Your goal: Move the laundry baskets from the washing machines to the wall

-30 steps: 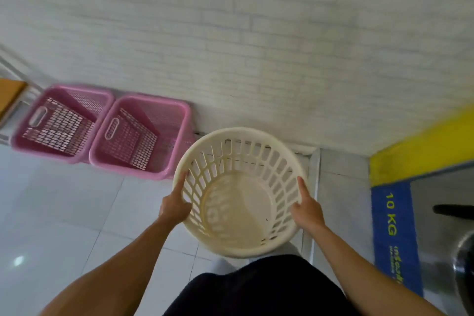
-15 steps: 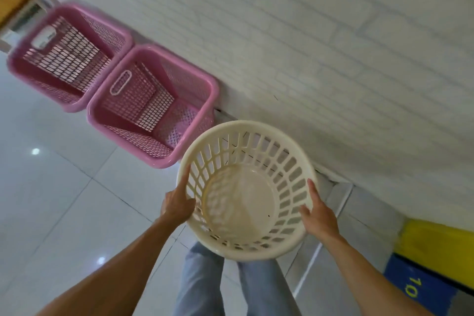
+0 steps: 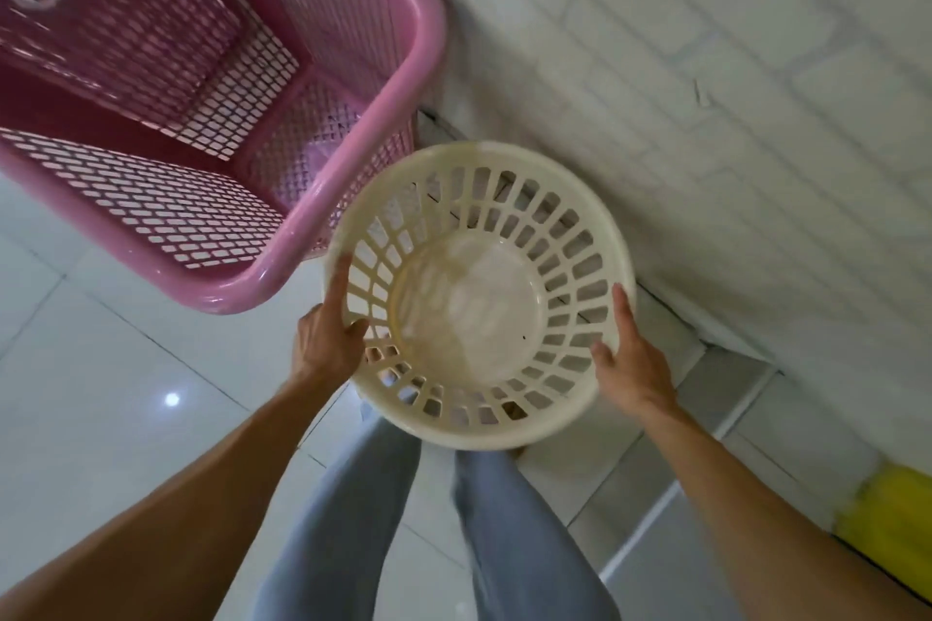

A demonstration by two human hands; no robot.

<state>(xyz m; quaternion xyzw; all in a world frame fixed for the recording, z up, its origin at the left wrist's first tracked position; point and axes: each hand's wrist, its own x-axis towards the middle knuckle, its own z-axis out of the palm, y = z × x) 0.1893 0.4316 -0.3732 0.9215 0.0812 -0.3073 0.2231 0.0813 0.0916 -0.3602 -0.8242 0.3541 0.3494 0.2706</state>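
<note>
Both forearms are bare to the frame's edge — no sleeves, watch or rings show on the left hand or the right hand. The nails look short and unpainted. The light blue-grey denim trousers cover both legs toward six o'clock — plain fabric, softly blurred.

The pink basket blocks the way just left of the round basket, almost touching its rim. The wall stands close behind the round basket. Left of it, the floor is open.
</note>
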